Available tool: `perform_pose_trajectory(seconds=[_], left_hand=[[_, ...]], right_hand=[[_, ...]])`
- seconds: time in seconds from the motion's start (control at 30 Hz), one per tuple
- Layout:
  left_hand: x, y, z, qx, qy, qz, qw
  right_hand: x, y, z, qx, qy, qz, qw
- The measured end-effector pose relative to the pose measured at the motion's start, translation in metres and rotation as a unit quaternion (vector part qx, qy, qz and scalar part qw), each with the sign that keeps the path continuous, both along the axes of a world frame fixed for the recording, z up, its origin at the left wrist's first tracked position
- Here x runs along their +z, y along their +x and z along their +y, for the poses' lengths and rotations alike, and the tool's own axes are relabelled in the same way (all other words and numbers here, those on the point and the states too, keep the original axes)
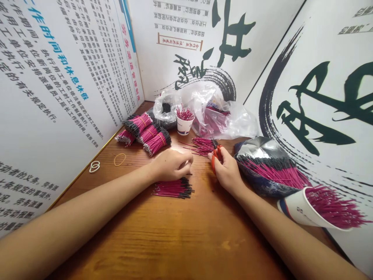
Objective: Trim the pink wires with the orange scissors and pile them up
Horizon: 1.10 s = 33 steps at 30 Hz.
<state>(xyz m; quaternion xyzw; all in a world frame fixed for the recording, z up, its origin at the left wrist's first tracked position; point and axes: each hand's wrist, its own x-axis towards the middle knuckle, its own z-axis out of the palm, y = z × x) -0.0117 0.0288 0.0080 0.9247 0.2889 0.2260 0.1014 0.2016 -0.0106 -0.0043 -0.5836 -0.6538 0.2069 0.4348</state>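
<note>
My left hand (pixel 174 164) is closed in a pinch just above a flat row of pink wires (pixel 171 188) with black ends, laid on the table. By its fingertips a short black wire end (pixel 189 174) pokes out; most of that wire is hidden. In my right hand (pixel 229 171) are scissors with orange handles (pixel 215 158), the fingers wrapped round them and the blades not plainly visible. Just beyond the scissors lies a loose pile of pink wires (pixel 204 146), a few of them straying to the left.
Banded wire bundles (pixel 150 132) are stacked at the back left, near a paper cup (pixel 184 126) of wires and clear plastic bags (pixel 230 120). At right are an open bag of wires (pixel 268 171) and a tilted cup (pixel 300 208). Rubber bands (pixel 119 160) lie left. Printed panels (pixel 186 46) enclose the table.
</note>
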Motion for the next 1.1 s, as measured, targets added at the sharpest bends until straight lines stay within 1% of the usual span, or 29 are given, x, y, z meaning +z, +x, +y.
perform_pose_trajectory(seconds=[0.13,0.27,0.37,0.47,0.63,0.7,0.8,0.87,1.0,1.1], left_hand=[[0.0,-0.001,0.001,-0.04,-0.046,-0.007,0.998],[0.0,-0.001,0.001,-0.073,-0.062,0.008,0.995],[0.001,-0.001,0.0,-0.079,-0.077,0.011,0.994],[0.0,0.0,0.0,-0.058,-0.082,-0.007,0.995],[-0.005,0.002,0.003,-0.028,-0.065,-0.027,0.997],[-0.008,0.003,0.005,-0.004,-0.054,-0.026,0.998],[-0.01,0.005,0.008,0.049,-0.036,-0.04,0.997],[-0.011,0.005,0.009,0.066,-0.015,-0.044,0.997],[-0.011,0.006,0.011,0.036,0.031,-0.015,0.999],[-0.011,0.006,0.011,0.023,0.033,-0.017,0.999]], right_hand=[[-0.001,0.0,-0.002,-0.005,-0.005,-0.143,0.99],[-0.002,-0.002,-0.004,-0.015,-0.006,-0.195,0.981],[-0.003,-0.002,-0.004,-0.01,-0.013,-0.22,0.975],[-0.004,-0.002,-0.003,-0.007,-0.017,-0.223,0.975],[-0.004,0.0,-0.002,-0.013,-0.027,-0.224,0.974],[-0.005,0.001,-0.001,-0.007,-0.024,-0.23,0.973],[-0.008,0.002,-0.001,0.016,-0.013,-0.227,0.974],[-0.01,0.002,-0.001,0.034,0.003,-0.222,0.975],[-0.01,0.0,-0.004,0.075,0.035,-0.195,0.977],[-0.009,-0.001,-0.004,0.083,0.032,-0.153,0.984]])
